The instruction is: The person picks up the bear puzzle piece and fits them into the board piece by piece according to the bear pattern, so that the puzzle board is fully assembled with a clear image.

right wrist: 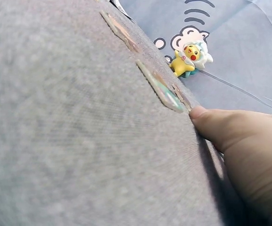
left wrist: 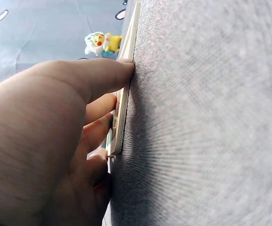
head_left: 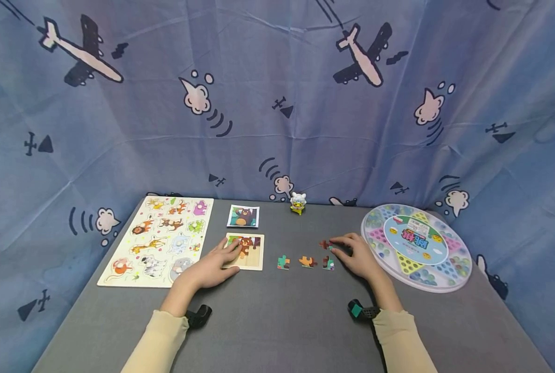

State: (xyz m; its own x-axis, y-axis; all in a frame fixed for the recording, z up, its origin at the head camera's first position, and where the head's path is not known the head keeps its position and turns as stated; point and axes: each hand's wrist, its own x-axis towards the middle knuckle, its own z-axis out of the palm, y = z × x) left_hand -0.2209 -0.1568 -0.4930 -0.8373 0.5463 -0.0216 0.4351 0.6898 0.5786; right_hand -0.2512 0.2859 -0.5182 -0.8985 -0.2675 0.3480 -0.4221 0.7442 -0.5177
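Note:
My left hand (head_left: 214,264) rests on the small wooden bear puzzle board (head_left: 256,263), fingers spread over its top left part. Its thumb lies along the near edge of the board, also seen in the left wrist view. To the right, my right hand (head_left: 358,256) has thumb and forefinger at the right end of a dark brown puzzle piece (head_left: 324,244), pinching it low at the table. Just nearer lie a green piece (head_left: 283,262), an orange-brown piece (head_left: 307,261) and a brown-and-green piece (head_left: 328,263) in a row.
A bear picture card (head_left: 243,216) lies behind the board. The animal puzzle board (head_left: 158,243) is at the left, a round board game box (head_left: 417,247) at the right. A small yellow and white figurine (head_left: 298,203) stands at the back, before the blue curtain (head_left: 249,129).

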